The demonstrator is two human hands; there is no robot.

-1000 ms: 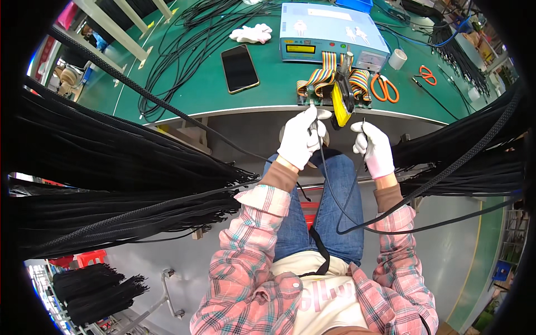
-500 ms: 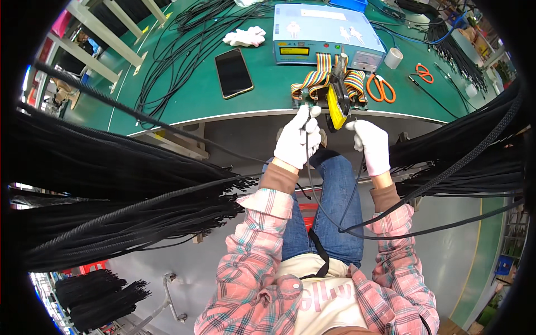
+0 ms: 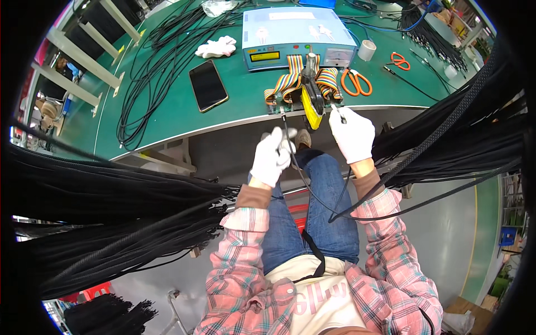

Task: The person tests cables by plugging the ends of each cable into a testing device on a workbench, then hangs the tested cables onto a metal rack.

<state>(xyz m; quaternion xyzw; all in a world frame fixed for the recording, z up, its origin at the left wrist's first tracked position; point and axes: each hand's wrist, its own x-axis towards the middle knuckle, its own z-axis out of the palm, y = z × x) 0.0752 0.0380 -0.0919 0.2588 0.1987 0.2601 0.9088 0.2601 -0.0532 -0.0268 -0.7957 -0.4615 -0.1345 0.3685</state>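
Note:
My right hand point(image 3: 353, 135), in a white glove, pinches the plug of a black cable at the right-hand socket of the test fixture, by the table edge. Whether that plug is fully seated I cannot tell. The cable's other plug point(image 3: 283, 113) stands at the left-hand socket without a hand on it. Below it my gloved left hand point(image 3: 270, 157) is empty, its fingers loosely apart and slightly blurred. Between the sockets a toggle clamp point(image 3: 309, 81) with a yellow part point(image 3: 310, 107) rises. Rainbow ribbon cables point(image 3: 296, 75) join the fixture to a light-blue tester point(image 3: 298, 36). The black cable point(image 3: 312, 192) loops over my lap.
Orange-handled scissors point(image 3: 356, 82), a phone point(image 3: 209, 85), a white glove point(image 3: 216, 47) and a white roll point(image 3: 367, 50) lie on the green table point(image 3: 167, 106). Thick bundles of black cables point(image 3: 111, 173) hang at the left, and more point(image 3: 446, 134) at the right.
My left hand has let go of the plug at the left socket and drawn back towards me. My right hand has moved up to the right socket with the other plug. The view has shifted.

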